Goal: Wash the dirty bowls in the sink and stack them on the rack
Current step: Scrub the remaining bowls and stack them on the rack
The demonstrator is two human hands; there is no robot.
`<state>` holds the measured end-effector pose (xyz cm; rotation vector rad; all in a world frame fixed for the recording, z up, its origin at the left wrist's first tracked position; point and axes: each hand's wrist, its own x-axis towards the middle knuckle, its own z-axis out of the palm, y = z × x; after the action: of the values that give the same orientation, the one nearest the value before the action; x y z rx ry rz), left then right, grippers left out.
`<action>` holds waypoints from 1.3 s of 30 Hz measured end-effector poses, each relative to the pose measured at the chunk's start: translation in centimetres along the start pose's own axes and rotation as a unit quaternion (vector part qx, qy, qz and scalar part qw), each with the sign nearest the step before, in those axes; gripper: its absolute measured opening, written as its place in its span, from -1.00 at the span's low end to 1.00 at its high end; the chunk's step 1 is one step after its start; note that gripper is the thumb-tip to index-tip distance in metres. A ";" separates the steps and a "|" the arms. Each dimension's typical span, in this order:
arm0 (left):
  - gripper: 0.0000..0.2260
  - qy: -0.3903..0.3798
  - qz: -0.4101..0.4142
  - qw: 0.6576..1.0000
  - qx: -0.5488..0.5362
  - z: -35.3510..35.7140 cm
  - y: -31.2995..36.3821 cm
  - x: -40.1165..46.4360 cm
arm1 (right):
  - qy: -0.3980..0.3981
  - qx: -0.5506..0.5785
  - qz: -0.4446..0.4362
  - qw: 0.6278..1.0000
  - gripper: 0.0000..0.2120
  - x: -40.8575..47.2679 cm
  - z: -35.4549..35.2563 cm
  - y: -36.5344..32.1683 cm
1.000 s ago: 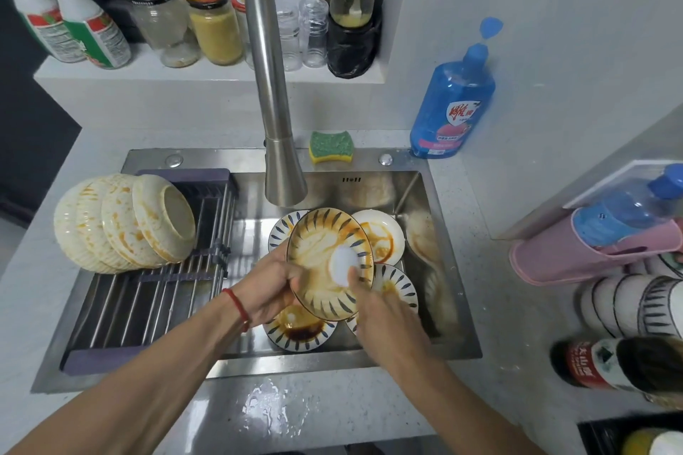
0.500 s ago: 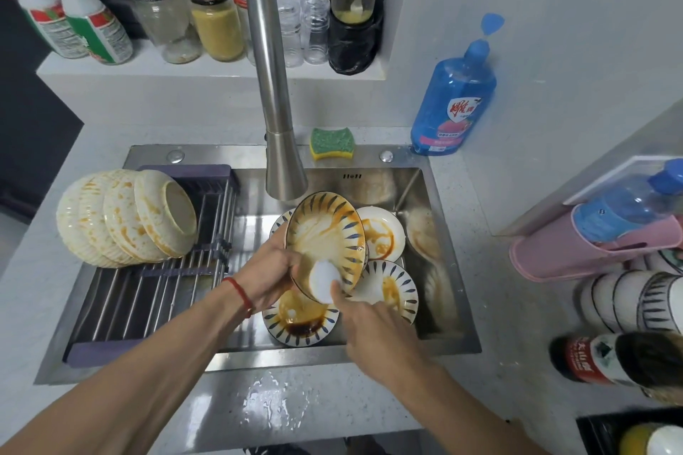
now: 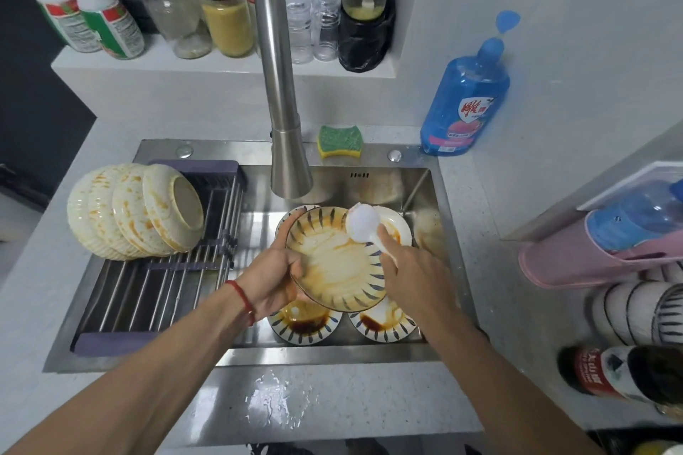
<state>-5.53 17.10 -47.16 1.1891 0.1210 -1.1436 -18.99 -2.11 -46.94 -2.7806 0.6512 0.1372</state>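
While held tilted, striped bowl [image 3: 337, 259] shows orange smears.

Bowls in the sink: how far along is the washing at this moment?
Done: nothing visibly; the cream bowls on the rack remain stained. In hand: left hand holds a striped bowl, right hand scrubs with a white brush. Left: sauce-stained bowls below in the sink.

At frame centre, the left hand [image 3: 275, 279] is gripping a stained striped bowl [image 3: 338, 259] over the sink [image 3: 255, 218], while the right hand [image 3: 410, 271] is pressing a white scrubber [image 3: 364, 222] against its upper rim.
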 end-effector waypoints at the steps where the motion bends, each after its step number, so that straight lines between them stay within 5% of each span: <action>1: -0.15 -0.004 -0.009 1.000 -0.011 -0.1 0.1 -0.1 | 0.020 0.072 0.017 0.997 -0.45 0.1 0.1 0.5; 5: -0.28 -0.008 -0.067 0.995 -0.079 -1.4 0.2 -0.2 | 0.000 0.324 -0.001 0.946 -0.35 0.2 0.7 3.0; 10: -0.40 0.006 -0.124 0.984 -0.126 -2.8 -0.8 0.9 | -0.040 0.368 -0.060 0.927 -0.33 -0.4 0.4 2.2; 13: -0.45 -0.008 -0.147 0.981 -0.128 -2.6 -1.2 1.2 | -0.038 0.426 0.015 0.904 -0.46 0.2 0.6 1.6; 16: -0.62 0.062 -0.097 0.992 -0.053 -1.0 -1.3 1.7 | -0.008 0.470 0.071 0.880 -0.54 0.8 1.1 1.9; 18: -0.56 0.106 -0.024 0.994 -0.018 -0.3 -1.8 2.2 | 0.000 0.496 0.108 0.862 -0.58 1.1 1.2 1.7; 20: -0.43 0.096 0.024 0.995 0.029 0.6 -1.9 2.2 | 0.000 0.514 0.144 0.846 -0.65 1.4 1.4 1.6; 24: -0.66 0.100 0.114 0.970 0.191 1.0 -1.4 1.9 | -0.025 0.531 0.184 0.827 -0.70 1.5 2.0 1.8; 26: -0.59 0.106 0.119 0.970 0.183 1.2 -1.3 2.3 | -0.045 0.537 0.185 0.822 -0.68 1.3 2.1 1.7; 29: -0.64 0.149 0.129 0.961 0.194 1.6 -0.7 2.8 | -0.025 0.476 0.210 0.853 -0.70 1.9 1.9 1.7; 33: -0.63 0.202 0.155 0.895 0.366 1.5 -0.6 3.7 | -0.020 0.206 0.099 0.973 -0.48 1.6 1.1 0.0; 36: -0.63 0.227 0.177 0.856 0.430 1.9 -0.6 3.5 | -0.066 0.125 -0.009 0.990 -0.35 -0.2 -0.7 -3.6; 39: -0.57 0.224 0.183 0.831 0.476 2.0 -0.3 3.2 | -0.056 0.102 0.005 0.993 -0.41 1.3 -1.8 -3.6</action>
<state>-5.21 13.56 -48.42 2.2486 -0.3612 -0.5224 -16.23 -0.11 -44.53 -2.5543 0.6144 0.2158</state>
